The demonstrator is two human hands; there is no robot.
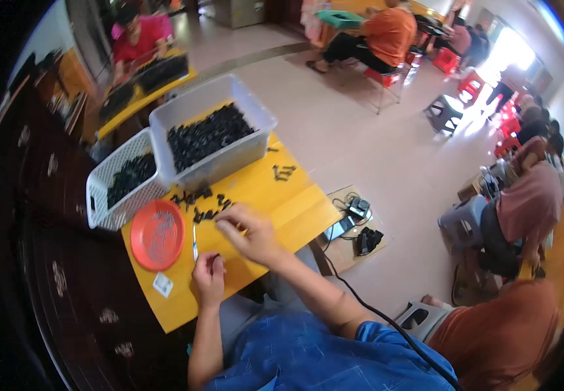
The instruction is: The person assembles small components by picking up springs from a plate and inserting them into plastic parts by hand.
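Note:
At the near edge of the yellow table, my left hand is closed, a small black piece showing between thumb and fingers. My right hand hangs over the table, farther right, fingers bent and drawn together; anything in them is too small to make out. Just beyond its fingertips lie several loose black pieces. A thin blue and silver tool rests beyond my left hand. Left of it sits an orange-red plate holding many thin silvery metal bits.
A clear bin of black pieces and a white perforated basket stand at the far left. Small parts and a white square packet lie on the table. A black cable passes my right arm. Other people sit working around the room.

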